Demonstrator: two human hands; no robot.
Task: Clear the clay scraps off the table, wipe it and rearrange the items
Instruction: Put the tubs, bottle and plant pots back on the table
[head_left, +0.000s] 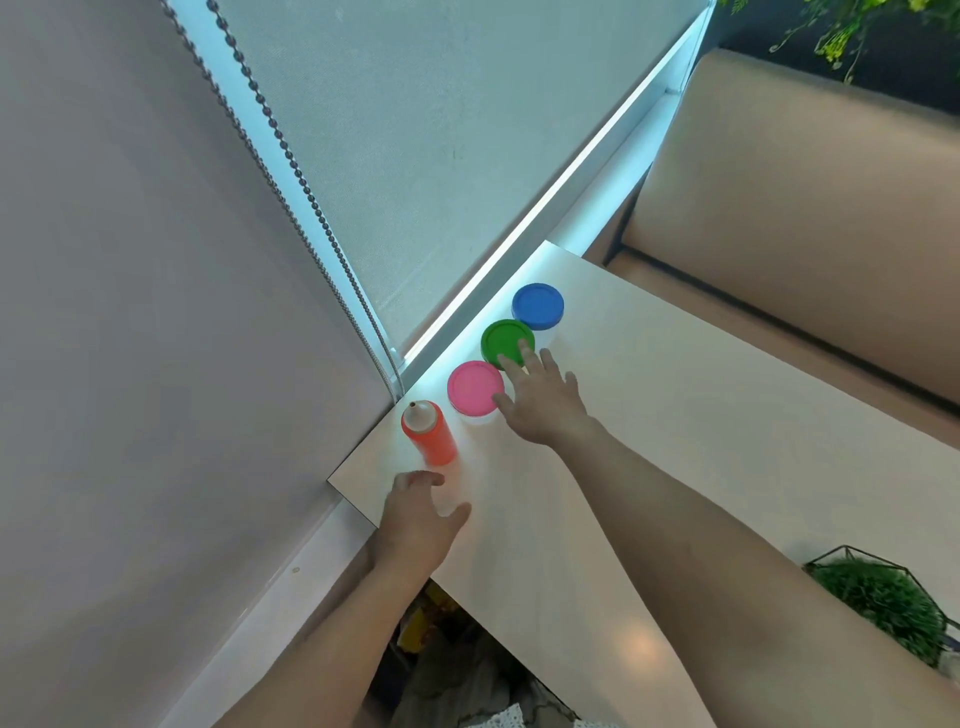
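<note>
Three small tubs stand in a row along the window edge of the pale table: a blue-lidded tub, a green-lidded tub and a pink-lidded tub. An orange squeeze bottle stands upright at the table's corner. My right hand lies open beside the tubs, fingertips touching the green lid and the thumb against the pink tub. My left hand hovers open just below the bottle, holding nothing.
A window blind with a bead chain hangs to the left. A beige bench seat lies beyond the table. A green plant in a wire frame sits at the lower right. Cluttered items show under the table edge.
</note>
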